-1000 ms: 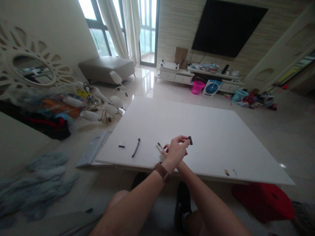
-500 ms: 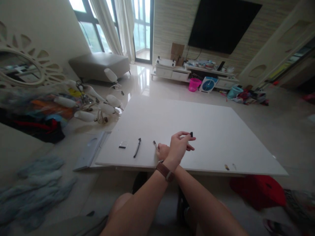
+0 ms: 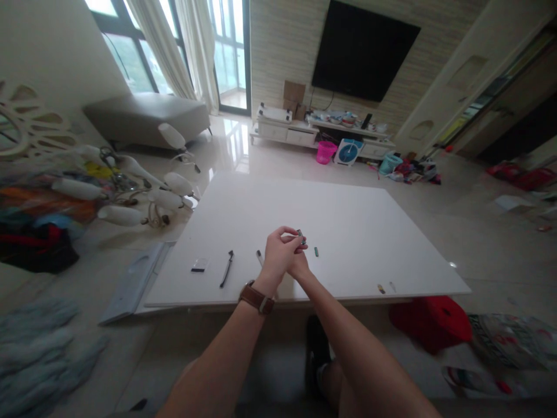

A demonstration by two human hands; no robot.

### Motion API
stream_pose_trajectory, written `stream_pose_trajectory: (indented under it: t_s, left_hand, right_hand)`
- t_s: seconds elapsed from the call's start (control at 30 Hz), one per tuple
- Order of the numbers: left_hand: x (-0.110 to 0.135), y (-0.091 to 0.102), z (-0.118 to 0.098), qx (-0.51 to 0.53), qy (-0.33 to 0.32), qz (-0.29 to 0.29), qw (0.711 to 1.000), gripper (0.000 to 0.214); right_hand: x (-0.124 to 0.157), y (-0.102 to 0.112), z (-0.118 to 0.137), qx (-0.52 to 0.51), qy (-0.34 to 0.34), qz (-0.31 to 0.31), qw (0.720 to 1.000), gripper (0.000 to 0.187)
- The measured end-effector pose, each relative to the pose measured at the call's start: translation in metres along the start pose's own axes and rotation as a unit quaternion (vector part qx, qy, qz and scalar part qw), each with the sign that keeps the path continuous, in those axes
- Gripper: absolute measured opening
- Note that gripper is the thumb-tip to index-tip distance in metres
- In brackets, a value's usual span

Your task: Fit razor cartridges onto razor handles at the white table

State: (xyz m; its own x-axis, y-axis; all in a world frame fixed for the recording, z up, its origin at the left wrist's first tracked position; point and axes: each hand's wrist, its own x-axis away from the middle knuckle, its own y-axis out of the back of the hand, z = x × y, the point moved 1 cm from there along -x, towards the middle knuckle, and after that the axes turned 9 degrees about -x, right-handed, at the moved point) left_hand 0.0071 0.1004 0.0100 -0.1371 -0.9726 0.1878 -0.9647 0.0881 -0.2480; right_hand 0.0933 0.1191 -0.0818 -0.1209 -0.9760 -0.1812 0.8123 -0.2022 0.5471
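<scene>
My left hand [image 3: 278, 252], with a brown watch strap [image 3: 256, 297] on its wrist, pinches a small dark piece [image 3: 300, 233] above the table. My right hand [image 3: 299, 265] is close against it, partly behind it; its fingers are mostly hidden. A small green strip [image 3: 316, 251] lies just right of the hands. On the left side, a slim pen-like tool [image 3: 260, 256] shows beside my left hand, partly covered. Farther left are a thin black rod-like tool [image 3: 227, 269] and a small clear packet with a dark band [image 3: 199, 265].
The white table [image 3: 348, 232] also bears a small yellow-and-dark piece [image 3: 381, 288] and a thin clear piece [image 3: 392, 287] near its front right edge. A lamp with several white shades [image 3: 124, 215] stands left. A red stool [image 3: 435, 322] is beneath the right front edge.
My right hand has left the pen-like tool and come up to my left hand. The left hand has drawn back with the small dark piece. The green strip now shows on the table.
</scene>
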Motion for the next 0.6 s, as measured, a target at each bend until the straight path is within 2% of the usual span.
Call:
stream_pose_trajectory:
  t_s: [0.13, 0.23, 0.3, 0.37, 0.47, 0.6]
  left_hand:
    - [-0.007, 0.005, 0.006, -0.009, -0.006, 0.004, 1.000, 0.037]
    - [-0.012, 0.005, 0.012, -0.031, -0.004, 0.013, 0.999, 0.030]
    - [-0.015, 0.005, 0.015, -0.042, -0.004, 0.009, 0.999, 0.026]
    - [-0.018, 0.004, 0.018, -0.044, -0.008, 0.006, 0.999, 0.026]
    - [-0.020, 0.001, 0.023, -0.054, -0.020, 0.009, 0.998, 0.030]
    - [-0.019, -0.007, 0.030, -0.087, -0.025, 0.032, 0.995, 0.028]
  right_hand:
    - [-0.006, 0.035, -0.001, -0.073, 0.011, -0.021, 0.997, 0.015]
    - [-0.008, 0.054, 0.003, -0.180, -0.005, -0.082, 0.980, 0.025]
    - [-0.008, 0.063, 0.007, -0.232, -0.029, -0.100, 0.967, 0.027]
    - [-0.006, 0.069, 0.011, -0.265, -0.033, -0.080, 0.960, 0.027]
    - [-0.002, 0.077, 0.013, -0.272, -0.006, -0.019, 0.962, 0.026]
    - [0.005, 0.090, 0.004, -0.307, -0.022, -0.001, 0.951, 0.025]
